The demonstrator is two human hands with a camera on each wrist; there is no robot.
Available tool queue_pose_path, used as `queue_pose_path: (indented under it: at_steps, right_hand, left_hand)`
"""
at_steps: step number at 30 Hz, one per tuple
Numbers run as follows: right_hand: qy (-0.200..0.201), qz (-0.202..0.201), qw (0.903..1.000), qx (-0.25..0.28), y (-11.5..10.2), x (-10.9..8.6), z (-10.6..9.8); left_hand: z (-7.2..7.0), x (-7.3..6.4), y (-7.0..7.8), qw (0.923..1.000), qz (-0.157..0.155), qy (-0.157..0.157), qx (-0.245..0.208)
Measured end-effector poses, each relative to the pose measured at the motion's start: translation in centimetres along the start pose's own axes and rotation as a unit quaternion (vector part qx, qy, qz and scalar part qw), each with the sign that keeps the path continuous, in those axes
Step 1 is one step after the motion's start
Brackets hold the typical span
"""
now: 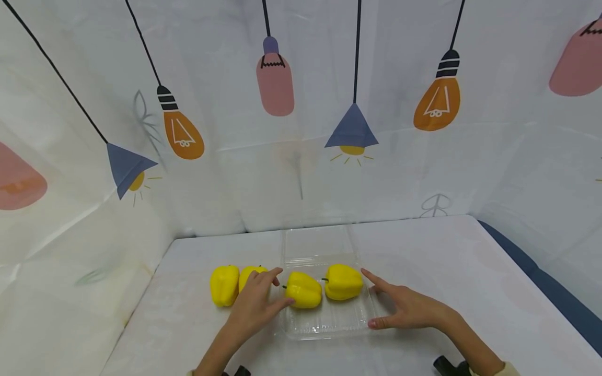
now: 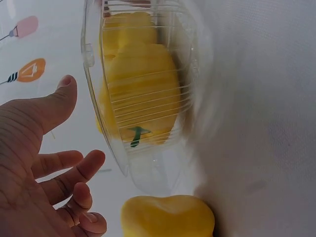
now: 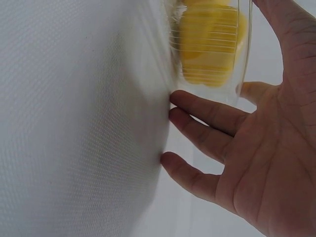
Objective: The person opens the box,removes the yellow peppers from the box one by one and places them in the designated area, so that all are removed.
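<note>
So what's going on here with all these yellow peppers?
A person is working bare-handed around a clear plastic container with its lid folded back. Two yellow peppers sit inside; two more peppers are on the table to its left. The left-hand grip hovers near the container's left side, holding nothing, and the right-hand grip is spread at its right edge.

Two yellow peppers [image 1: 344, 283] in a clear container [image 1: 334, 319]

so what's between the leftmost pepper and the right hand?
Head view, left to right: a second yellow pepper, partly hidden by the left hand, then the clear container with two more peppers inside.
</note>
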State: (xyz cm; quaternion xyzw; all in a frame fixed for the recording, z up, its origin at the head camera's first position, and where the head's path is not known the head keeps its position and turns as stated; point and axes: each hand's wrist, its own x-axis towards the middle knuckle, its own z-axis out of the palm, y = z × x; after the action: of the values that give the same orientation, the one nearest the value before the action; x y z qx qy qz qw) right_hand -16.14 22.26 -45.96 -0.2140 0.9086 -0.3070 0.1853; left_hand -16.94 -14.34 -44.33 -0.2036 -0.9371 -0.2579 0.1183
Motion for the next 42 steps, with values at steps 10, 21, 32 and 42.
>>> queue_pose_path:
  at_steps: [10,21,32,42]
  right_hand:
    - [0.002,-0.002,1.0,-0.004,0.0,0.1,0.0]
    - [-0.001,0.005,1.0,0.002,-0.2,0.1,-0.2]
    - [-0.005,0.01,0.9999,0.01,-0.2,0.0,-0.2]
    - [-0.001,0.003,1.0,0.002,-0.1,0.0,0.0]
  left_hand:
    - [0.6,0.7,0.1,0.9991,0.008,-0.034,0.026]
    - [1.1,1.1,0.1,0.9969,0.056,-0.021,0.051]
    - [1.7,1.3,0.3,0.9959,0.047,-0.043,0.064]
    - [2.0,1.4,0.4,0.995,0.038,-0.055,0.073]
